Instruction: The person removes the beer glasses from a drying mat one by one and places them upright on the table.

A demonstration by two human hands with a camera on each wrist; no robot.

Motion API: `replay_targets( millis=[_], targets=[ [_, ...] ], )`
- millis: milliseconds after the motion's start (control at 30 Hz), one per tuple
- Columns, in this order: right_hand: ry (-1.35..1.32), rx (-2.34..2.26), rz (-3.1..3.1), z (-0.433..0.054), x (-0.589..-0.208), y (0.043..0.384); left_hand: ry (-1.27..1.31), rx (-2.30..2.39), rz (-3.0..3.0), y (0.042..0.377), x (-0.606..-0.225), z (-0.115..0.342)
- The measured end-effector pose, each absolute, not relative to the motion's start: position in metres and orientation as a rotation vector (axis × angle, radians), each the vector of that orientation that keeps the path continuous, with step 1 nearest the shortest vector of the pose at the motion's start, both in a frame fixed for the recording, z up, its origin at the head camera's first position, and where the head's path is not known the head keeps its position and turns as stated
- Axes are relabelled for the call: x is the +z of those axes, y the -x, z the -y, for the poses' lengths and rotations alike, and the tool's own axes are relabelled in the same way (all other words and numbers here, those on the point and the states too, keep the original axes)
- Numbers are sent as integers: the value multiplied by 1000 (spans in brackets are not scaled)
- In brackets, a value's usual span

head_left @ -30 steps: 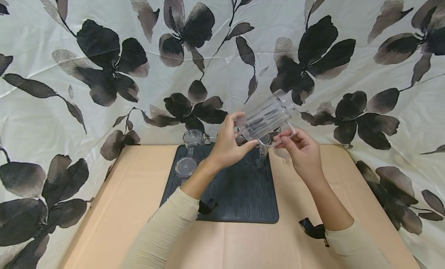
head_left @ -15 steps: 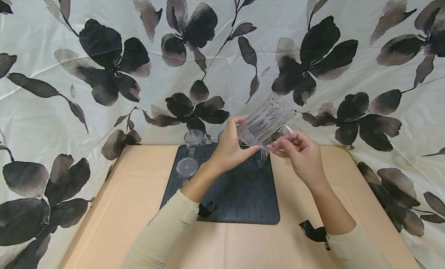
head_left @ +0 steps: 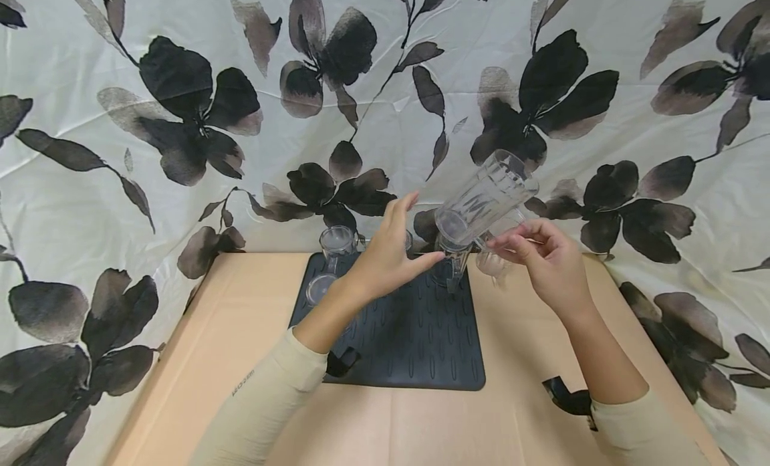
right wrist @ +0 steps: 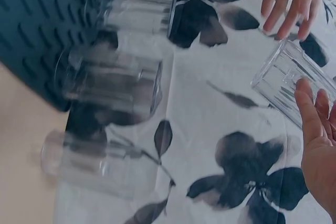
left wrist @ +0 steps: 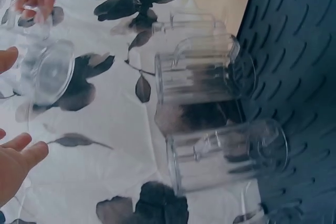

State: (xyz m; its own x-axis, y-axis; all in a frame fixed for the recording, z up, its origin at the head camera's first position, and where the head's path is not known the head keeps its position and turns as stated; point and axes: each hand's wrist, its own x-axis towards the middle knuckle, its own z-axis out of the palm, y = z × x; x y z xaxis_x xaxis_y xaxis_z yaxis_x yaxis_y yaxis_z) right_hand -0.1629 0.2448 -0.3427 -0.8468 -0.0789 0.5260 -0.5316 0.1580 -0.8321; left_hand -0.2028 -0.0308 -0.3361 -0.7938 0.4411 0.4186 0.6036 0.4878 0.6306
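Note:
My right hand (head_left: 550, 269) pinches the handle of a clear beer mug (head_left: 484, 202) and holds it tilted in the air, its mouth up and to the right. My left hand (head_left: 385, 259) is just left of the mug's base, thumb and fingers spread and holding nothing. In the left wrist view, a gap shows between the left fingertips (left wrist: 34, 153) and the round base of the held mug (left wrist: 52, 72). On the dark ribbed mat (head_left: 415, 345) below stand several clear mugs, among them a back left mug (head_left: 337, 242) and a back right mug (head_left: 445, 272).
Another clear glass (head_left: 493, 264) stands on the tan table (head_left: 529, 332) just right of the mat, partly behind the held mug. My left forearm overlaps a front left mug (head_left: 319, 289). A floral cloth (head_left: 409, 138) hangs behind the table.
My left hand has let go of the mug's base and drawn slightly left. My right hand has moved right with the mug, which both hands held before.

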Motion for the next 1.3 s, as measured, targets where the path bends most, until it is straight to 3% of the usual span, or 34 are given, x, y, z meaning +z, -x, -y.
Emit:
replay_targets(
  millis=[1000, 1300],
  targets=[
    [-210, 1215, 2349, -347, -372, 183, 693, -991, 2792, 197, -324, 148],
    [-98, 1120, 2410, -360, -385, 191, 583, -989, 2828, 187, -343, 183]
  ],
)
